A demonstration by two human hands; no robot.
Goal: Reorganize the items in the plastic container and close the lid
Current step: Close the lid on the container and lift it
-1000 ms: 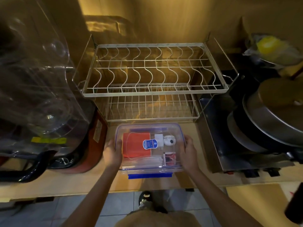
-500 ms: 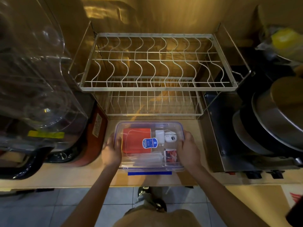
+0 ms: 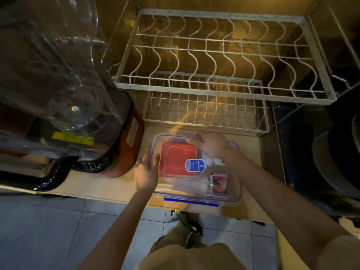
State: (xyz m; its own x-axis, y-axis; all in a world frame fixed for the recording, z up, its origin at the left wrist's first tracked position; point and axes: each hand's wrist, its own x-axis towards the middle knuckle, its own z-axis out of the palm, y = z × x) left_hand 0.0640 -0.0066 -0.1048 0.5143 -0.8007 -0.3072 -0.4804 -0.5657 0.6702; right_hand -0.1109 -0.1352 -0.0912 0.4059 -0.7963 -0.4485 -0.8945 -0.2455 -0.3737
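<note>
A clear plastic container (image 3: 232, 193) with a blue-edged lid and a blue front clasp (image 3: 191, 202) sits on the wooden counter near its front edge. Through the lid I see an orange-red packet (image 3: 175, 158), a blue label (image 3: 194, 165), white items (image 3: 214, 161) and a small red-and-white box (image 3: 219, 185). My left hand (image 3: 146, 170) grips the container's left side. My right hand (image 3: 211, 146) lies flat on the lid at its far edge, fingers spread, covering part of the far right corner.
A two-tier white wire dish rack (image 3: 214, 88) stands right behind the container. A large clear plastic cover (image 3: 52, 75) and a red appliance (image 3: 126, 149) crowd the left. Dark pans (image 3: 335, 152) are stacked on the right. Tiled floor (image 3: 48, 230) lies below the counter edge.
My right hand left the container's right side and moved onto the lid's far edge. The left hand stays on the left side. The camera moved closer and lower.
</note>
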